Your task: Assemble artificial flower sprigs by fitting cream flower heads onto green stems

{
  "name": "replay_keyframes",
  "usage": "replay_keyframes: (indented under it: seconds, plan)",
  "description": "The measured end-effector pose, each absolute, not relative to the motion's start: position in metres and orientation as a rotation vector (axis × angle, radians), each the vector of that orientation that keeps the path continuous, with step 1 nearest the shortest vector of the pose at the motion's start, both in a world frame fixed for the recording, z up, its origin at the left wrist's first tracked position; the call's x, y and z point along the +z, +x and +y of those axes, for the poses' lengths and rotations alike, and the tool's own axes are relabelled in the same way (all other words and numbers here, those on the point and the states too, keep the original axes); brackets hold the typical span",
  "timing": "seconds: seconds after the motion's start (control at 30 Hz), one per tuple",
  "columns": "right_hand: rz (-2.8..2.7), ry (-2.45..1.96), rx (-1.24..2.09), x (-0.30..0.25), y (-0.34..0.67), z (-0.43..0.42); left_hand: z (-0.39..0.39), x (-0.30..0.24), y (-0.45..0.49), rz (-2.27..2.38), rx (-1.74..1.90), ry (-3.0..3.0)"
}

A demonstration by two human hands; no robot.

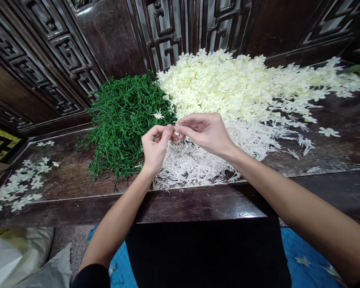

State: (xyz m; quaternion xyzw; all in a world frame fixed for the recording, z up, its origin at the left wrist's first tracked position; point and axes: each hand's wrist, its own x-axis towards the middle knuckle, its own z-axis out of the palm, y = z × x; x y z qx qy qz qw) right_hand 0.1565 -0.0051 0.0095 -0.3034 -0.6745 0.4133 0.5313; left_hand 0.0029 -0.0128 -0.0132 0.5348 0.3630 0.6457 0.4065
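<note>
My left hand (156,147) and my right hand (208,133) meet in front of the piles, fingertips almost touching. Both are closed in a pinch on a small artificial flower piece (176,131), pale with a trace of green; the fingers hide most of it. Behind my left hand rises a heap of green plastic stems (123,120), with a single white flower (158,115) lying on it. Beneath and beside my right hand spread thin white plastic stamen pieces (198,166). Farther back is a big pile of cream fabric blossoms (225,86).
Assembled white flowers (25,182) lie at the left end of the dark wooden bench (69,172). Loose petals (329,132) are scattered on the right. A carved lattice back (165,30) closes off the far side. Pale bags (21,256) sit below at left.
</note>
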Motion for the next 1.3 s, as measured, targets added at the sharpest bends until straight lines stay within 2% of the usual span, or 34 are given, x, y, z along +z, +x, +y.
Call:
replay_keyframes:
  seconds: [0.37, 0.9, 1.3]
  plan:
    - [-1.718, -0.719, 1.031, 0.017, 0.16, -0.008, -0.012, -0.01, 0.001, 1.039, 1.649, 1.462]
    - [-1.899, -0.743, 0.468, 0.007, 0.152, -0.009, -0.014, -0.017, 0.002, 1.008, 1.636, 1.429]
    - [-1.889, -0.705, 0.308, -0.002, 0.149, -0.012, -0.02, -0.008, 0.0, 1.079, 1.642, 1.593]
